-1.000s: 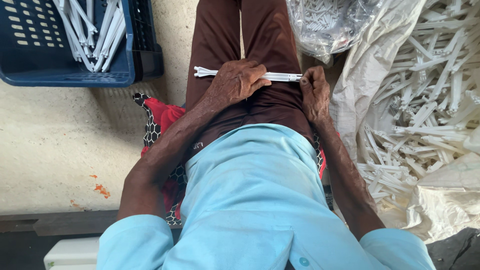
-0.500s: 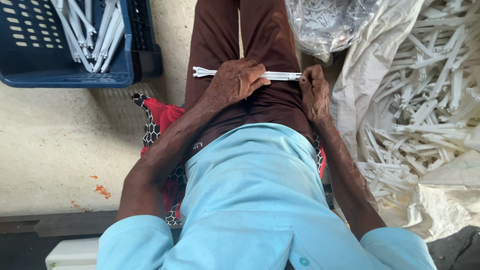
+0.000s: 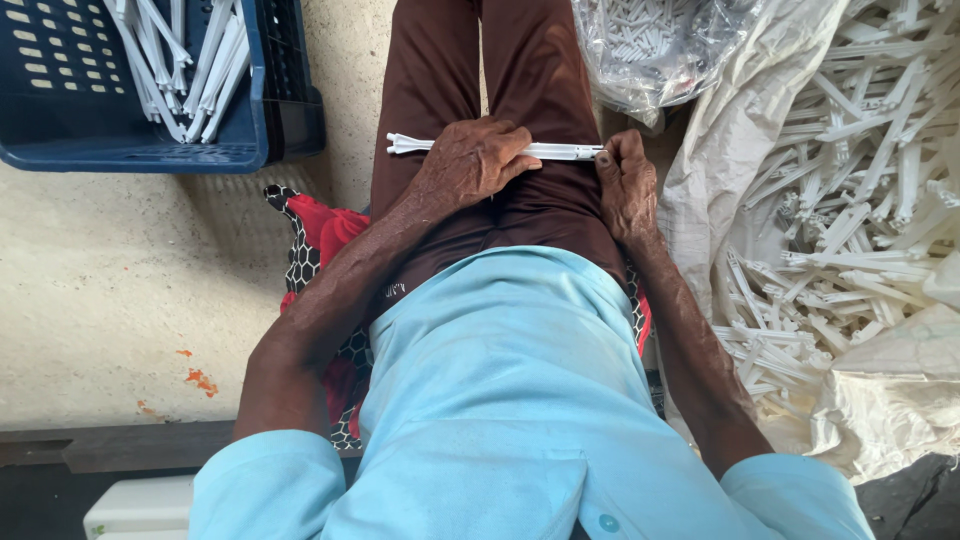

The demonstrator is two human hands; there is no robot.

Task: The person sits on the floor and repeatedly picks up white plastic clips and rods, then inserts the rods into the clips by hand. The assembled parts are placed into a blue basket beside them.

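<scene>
A long white plastic strip (image 3: 555,151) lies crosswise over my lap, on brown trousers. My left hand (image 3: 470,160) is closed over its middle, pressing it against my thighs. My right hand (image 3: 622,185) pinches the strip's right end with curled fingers. The strip's left end (image 3: 405,145) sticks out past my left hand and splits into two prongs.
A blue plastic crate (image 3: 130,150) at the upper left holds several white strips. A large open sack (image 3: 850,200) on the right is full of loose white strips. A clear plastic bag (image 3: 660,50) lies above it. A red patterned cushion (image 3: 320,250) sits under me on a pale concrete floor.
</scene>
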